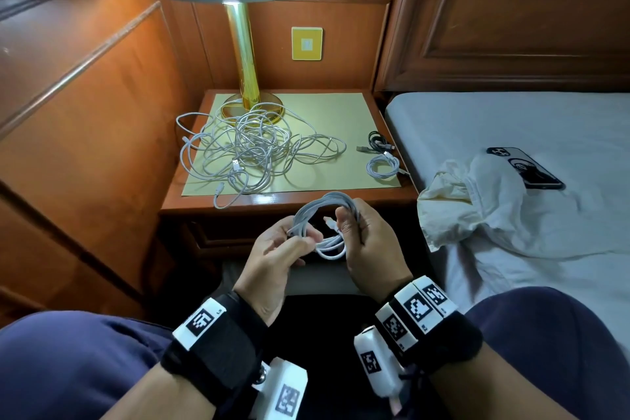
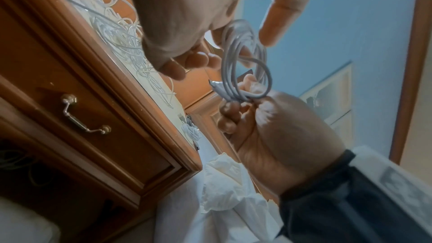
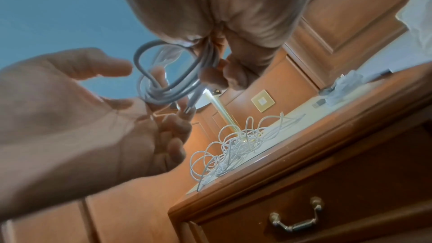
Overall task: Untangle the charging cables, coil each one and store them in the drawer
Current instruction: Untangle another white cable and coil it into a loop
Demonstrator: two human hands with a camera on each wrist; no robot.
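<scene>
coil (image 1: 322, 225) hanging upright btwn both hands | right hand (image 1: 368, 242) gripping far side | left hand (image 1: 272, 249) pinching near strands | drawer (image 3: 327, 210) lying straight ahead, below desk (image 1: 341, 191) edge, shut | right nearer handle (image 3: 295, 217)

Tangled cables (image 1: 254, 150) on nightstand (image 1: 341, 196), bed (image 1: 511, 119) right

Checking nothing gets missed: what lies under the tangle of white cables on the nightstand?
Under the tangle of white cables lie a pale mat and part of the lamp base. Anything beneath the dense middle is hidden.
</scene>
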